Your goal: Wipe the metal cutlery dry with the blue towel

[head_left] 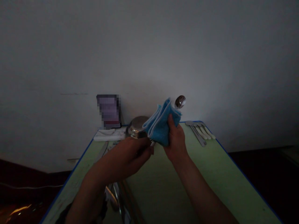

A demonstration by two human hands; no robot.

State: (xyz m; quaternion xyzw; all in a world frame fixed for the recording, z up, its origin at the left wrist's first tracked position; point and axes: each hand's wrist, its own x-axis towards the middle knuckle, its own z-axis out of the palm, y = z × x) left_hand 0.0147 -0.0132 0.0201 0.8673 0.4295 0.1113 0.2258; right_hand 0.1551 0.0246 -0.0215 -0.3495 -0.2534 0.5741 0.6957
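While our right hand point(176, 141) clutched the blue cloth point(158, 129), apparently around a spoon point(180, 102) above the table's point(161, 186) far side, our left hand point(136, 154) pinched what seemed its handle end. We judged it mid-wipe; next stroke needed both grips firm. Far-left screen point(108, 109) pixelated; no readable labels.

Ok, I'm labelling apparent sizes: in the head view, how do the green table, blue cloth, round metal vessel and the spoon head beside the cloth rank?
Largest to smallest, by what shows:
1. Green table
2. Blue cloth
3. Round metal vessel, partly hidden
4. Spoon head
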